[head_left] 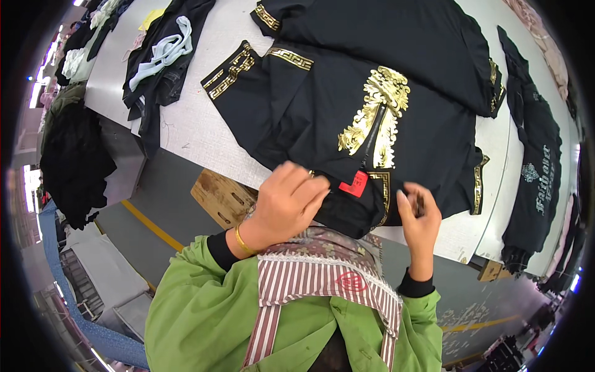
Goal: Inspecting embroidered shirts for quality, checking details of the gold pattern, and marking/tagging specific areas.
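A black short-sleeved shirt (434, 139) lies spread on the table in front of me, with gold scroll print around its front opening and gold key-pattern trim. A red tag (354, 184) sits at its neck, beside the trimmed collar (385, 198). My left hand (292, 197) is closed, knuckles up, over the left side of the neck; whatever its fingers pinch is hidden. Just right of the collar, my right hand (419, 211) hovers at the shirt's near edge. Its thumb stands apart from half-curled fingers, and nothing shows between them.
Another black shirt (384, 37) overlaps the far side. Dark garments with a pale strip (164, 53) hang off the table at left; a black printed garment (536, 161) lies at right. A wooden stool (220, 197) stands below the table edge. Black cloth (74, 155) hangs far left.
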Demonstrator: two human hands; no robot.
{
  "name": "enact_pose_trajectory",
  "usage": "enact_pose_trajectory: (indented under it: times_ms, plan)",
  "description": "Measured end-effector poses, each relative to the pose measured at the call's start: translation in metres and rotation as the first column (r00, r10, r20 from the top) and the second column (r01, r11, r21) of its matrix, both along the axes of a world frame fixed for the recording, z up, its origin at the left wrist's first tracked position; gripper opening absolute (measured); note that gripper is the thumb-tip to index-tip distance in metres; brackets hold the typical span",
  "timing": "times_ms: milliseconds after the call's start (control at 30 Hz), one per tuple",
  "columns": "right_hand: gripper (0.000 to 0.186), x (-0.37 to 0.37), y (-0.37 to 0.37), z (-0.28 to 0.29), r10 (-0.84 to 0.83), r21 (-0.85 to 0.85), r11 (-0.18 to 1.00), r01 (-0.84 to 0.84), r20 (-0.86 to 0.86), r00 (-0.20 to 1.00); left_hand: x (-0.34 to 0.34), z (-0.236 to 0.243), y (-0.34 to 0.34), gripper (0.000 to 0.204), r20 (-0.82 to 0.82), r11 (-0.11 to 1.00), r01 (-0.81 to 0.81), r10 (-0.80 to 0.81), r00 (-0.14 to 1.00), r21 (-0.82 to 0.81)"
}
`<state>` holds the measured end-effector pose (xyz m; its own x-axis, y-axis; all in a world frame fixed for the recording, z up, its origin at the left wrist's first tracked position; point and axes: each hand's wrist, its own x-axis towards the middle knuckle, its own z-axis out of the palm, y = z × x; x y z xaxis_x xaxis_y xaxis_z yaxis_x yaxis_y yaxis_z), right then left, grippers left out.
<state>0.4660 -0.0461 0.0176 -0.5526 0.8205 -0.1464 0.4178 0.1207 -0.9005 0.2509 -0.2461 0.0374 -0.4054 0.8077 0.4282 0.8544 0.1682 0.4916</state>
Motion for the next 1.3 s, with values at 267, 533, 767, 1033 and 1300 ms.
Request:
enact_pose_trajectory:
  times_ms: [267,533,767,1033,1300]
  plan:
    - [0.036,-0.016,-0.026,-0.026,0.513,0.623,0.604,-0.496,0.172,0.841,-0.029,-0.041,0.022,0.03,0.012,0.941,0.329,-0.329,0.944,-0.077]
    - [0.023,-0.013,-0.012,-0.033,0.154,-0.11,0.978,-0.177,-0.186,0.97,-0.041,-0.055,0.022,0.023,0.784,0.989,0.137,-0.046,0.619,-0.05]
    - [0.032,-0.026,0.016,-0.018,-0.146,-0.751,0.649,-0.124,-0.283,0.948,-0.056,-0.047,0.034,0.019,0.991,0.99,0.023,0.135,0.015,-0.136]
    - [0.032,-0.023,0.016,-0.018,-0.154,-0.764,0.632,-0.132,-0.291,0.944,-0.056,-0.056,0.037,0.02,0.995,0.995,-0.016,0.101,-0.013,-0.101]
    - [0.031,-0.004,0.018,-0.031,-0.17,-0.744,0.664,-0.067,-0.237,0.956,-0.054,-0.034,0.032,0.026,0.977,0.976,0.038,0.212,0.037,-0.213]
